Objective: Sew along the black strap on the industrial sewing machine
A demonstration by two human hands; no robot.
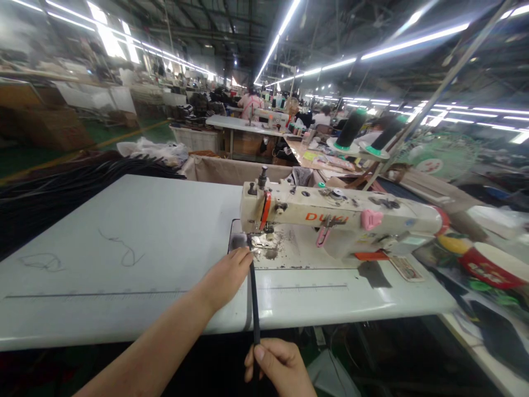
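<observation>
A narrow black strap (255, 303) runs from the needle area of a white sewing machine (297, 212) down over the table's front edge. My left hand (231, 275) lies beside the presser foot, its fingers together and pressing on the strap close to the needle. Below the table edge, my right hand (278, 361) pinches the strap between thumb and fingers. The strap is taut and nearly straight between both hands. Its far end at the needle is hidden by my left fingers and the machine head.
Loose threads (124, 251) lie on the white table (177, 220), which has a printed ruler. Black strips (82, 184) are heaped at the left. Black thread cones (351, 129) stand behind the machine. A red tub (494, 267) sits at the right. People work farther back.
</observation>
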